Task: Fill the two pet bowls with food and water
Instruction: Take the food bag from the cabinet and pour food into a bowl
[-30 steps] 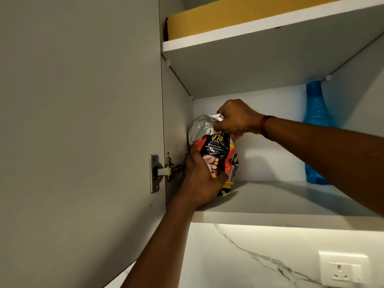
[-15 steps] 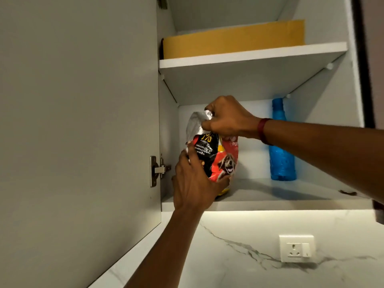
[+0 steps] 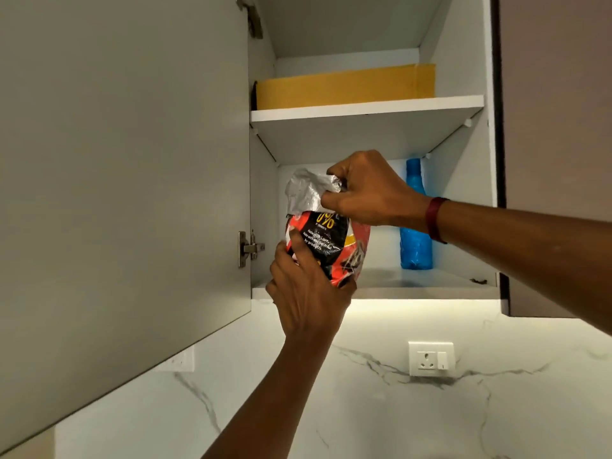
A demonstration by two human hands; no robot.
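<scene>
- Two hands held the pet food bag [image 3: 331,241] at the lower shelf [image 3: 430,286] of the open cabinet [image 3: 458,61].
- Your left hand [image 3: 308,298] cupped its base; your right hand [image 3: 371,192] pinched its crumpled silver top.
- A blue bottle [image 3: 415,246] stood behind.

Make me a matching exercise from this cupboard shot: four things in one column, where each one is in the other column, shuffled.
Things
1. red and black pet food bag with crumpled silver top
2. blue plastic bottle
3. flat yellow cardboard box
4. white wall socket

Places
A. on the upper shelf
B. on the marble wall
C. held between the left hand and right hand
D. standing on the lower shelf

Pairs: 1-C, 2-D, 3-A, 4-B
</scene>
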